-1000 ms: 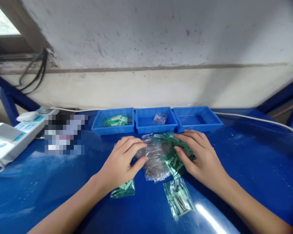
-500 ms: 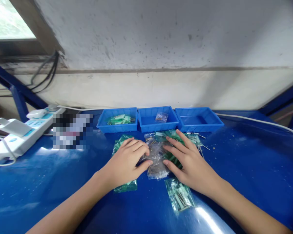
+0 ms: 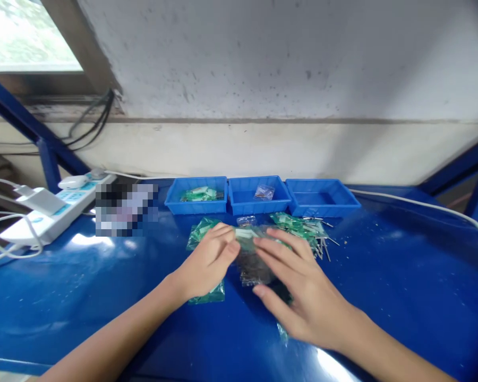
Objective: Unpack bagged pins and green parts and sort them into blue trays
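My left hand [image 3: 209, 260] is closed, thumb against curled fingers, at the edge of a clear and pale-green plastic bag [image 3: 246, 233] that is smeared by motion. Spread fingers mark my right hand [image 3: 302, 284], which hovers over or lightly touches the same bag from the right; contact is hard to tell. Between the hands lie clear plastic bags [image 3: 253, 270] with dark small contents. A green plastic bag [image 3: 201, 231] shows behind the left hand. Beyond the right hand are green bags [image 3: 295, 223] and loose thin metal pins [image 3: 324, 248]. Another green bag [image 3: 282, 334] is mostly covered by the right hand.
Three blue bins stand along the wall: the left bin [image 3: 175, 207] with green bags, the middle bin [image 3: 239, 207] with a clear bag, and the right bin [image 3: 322, 211]. A white power strip [image 3: 59, 220] with cables lies left, beside a blurred-out object [image 3: 123, 212].
My left hand has closed at the bag's edge. My right hand has come nearer and lower, covering most of the front green bag. Pale-green plastic now shows between the hands. The view has shifted slightly.
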{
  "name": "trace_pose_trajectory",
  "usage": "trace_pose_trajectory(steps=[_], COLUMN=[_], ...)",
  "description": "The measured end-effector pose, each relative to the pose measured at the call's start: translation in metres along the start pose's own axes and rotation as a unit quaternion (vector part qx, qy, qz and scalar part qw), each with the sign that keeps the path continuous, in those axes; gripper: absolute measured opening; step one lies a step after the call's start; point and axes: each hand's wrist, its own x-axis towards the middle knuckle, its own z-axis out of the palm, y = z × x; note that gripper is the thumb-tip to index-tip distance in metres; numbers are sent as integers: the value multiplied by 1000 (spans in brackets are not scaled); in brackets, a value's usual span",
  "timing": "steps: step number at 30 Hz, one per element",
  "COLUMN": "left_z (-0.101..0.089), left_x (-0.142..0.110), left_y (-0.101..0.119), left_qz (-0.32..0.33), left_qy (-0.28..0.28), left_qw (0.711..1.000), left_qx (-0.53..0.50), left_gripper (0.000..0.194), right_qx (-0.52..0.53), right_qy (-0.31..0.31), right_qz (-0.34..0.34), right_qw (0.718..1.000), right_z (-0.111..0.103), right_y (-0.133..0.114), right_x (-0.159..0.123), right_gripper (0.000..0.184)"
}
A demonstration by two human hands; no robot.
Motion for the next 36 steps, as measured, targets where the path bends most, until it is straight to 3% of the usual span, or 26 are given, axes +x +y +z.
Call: trace_pose_trajectory(steps=[2,6,8,11,15,19,21,23,26,28,30,33,36], left_z=[1,6,8,11,14,14,13,11,9,8,9,11,14], left_x=[0,1,1,-1,-7,-9,-10,-10,-10,-9,-7,-3,-3], left_y=[3,5,4,2,7,13,16,18,23,25,26,27,26], left_qz=[-38,-67,-35,66,189,221,220,207,137,47,-50,-134,-131], left_qy=[35,80,114,151,153,108,75,62,53,23,-4,-17,4], left_qw=[998,994,992,984,966,965,970,974,989,994,977,945,967], left_qx=[-40,10,35,63,93,86,78,62,-2,-96,-209,-298,-220], left_gripper=[42,23,15,15,31,41,39,30,16,27,45,43,26], right_qx=[8,36,74,150,295,447,472,455,351,256,183,143,138], right_qy=[-24,-39,-10,44,57,75,104,135,183,201,202,200,211], right_qz=[-22,6,54,153,254,327,334,330,288,216,131,60,79], right_qw=[999,999,996,976,919,829,809,816,872,921,953,967,964], right_z=[1,5,6,4,1,6,8,8,6,5,7,11,12], right_y=[-7,-6,-2,2,2,1,2,3,5,4,2,-1,-1], right_x=[-1,-2,-2,-1,1,3,3,2,-1,-3,-6,-8,-6], right_gripper=[42,44,41,26,26,26,20,16,8,6,15,27,25])
